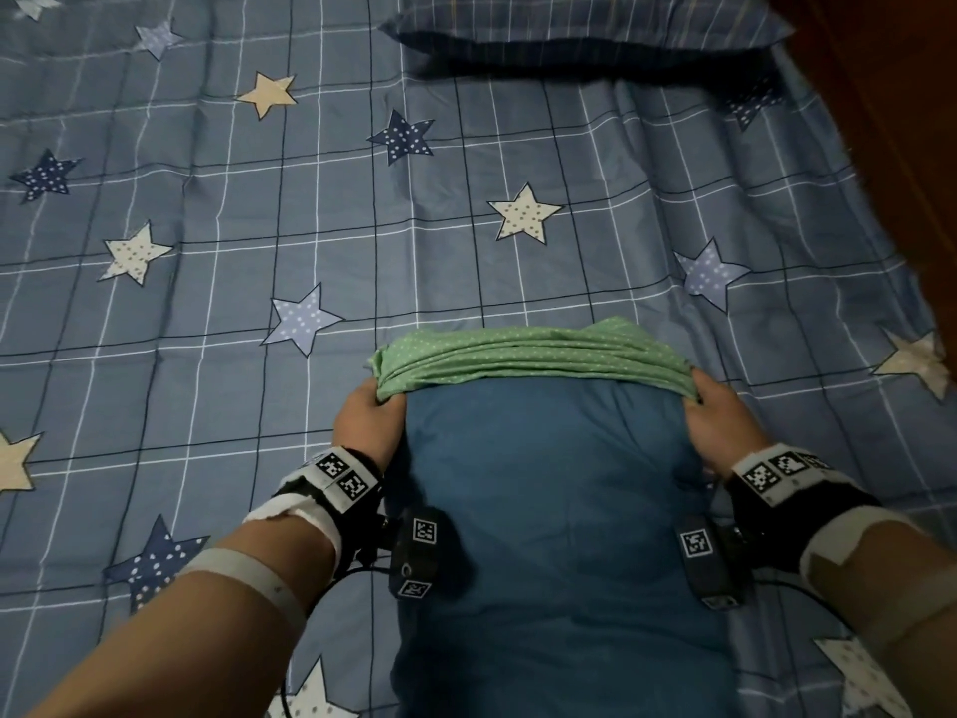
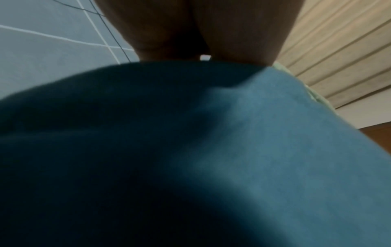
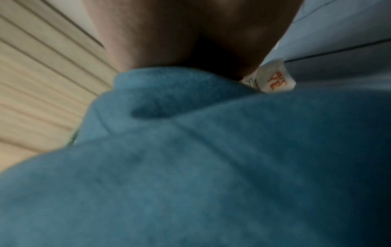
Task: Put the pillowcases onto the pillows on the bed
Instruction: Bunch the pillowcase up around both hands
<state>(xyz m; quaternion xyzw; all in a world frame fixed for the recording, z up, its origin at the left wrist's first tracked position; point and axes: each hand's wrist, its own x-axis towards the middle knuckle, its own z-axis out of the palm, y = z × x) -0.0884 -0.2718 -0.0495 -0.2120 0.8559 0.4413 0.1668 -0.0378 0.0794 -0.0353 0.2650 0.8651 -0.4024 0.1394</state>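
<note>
A bare blue pillow [image 1: 549, 520] lies lengthwise on the bed in front of me. A green dotted pillowcase [image 1: 533, 357] is bunched over its far end. My left hand [image 1: 370, 412] grips the bunched edge at the left corner, and my right hand [image 1: 717, 412] grips it at the right corner. In the left wrist view the blue pillow [image 2: 190, 158] fills the frame below my left hand [image 2: 201, 30]. The right wrist view shows the pillow [image 3: 201, 167], my right hand [image 3: 190, 33] and a white label [image 3: 273, 78].
The bed [image 1: 207, 251] wears a blue checked sheet with stars. A second pillow [image 1: 585, 20] in matching checked fabric lies at the far end. Brown wood [image 1: 901, 121] borders the bed on the right.
</note>
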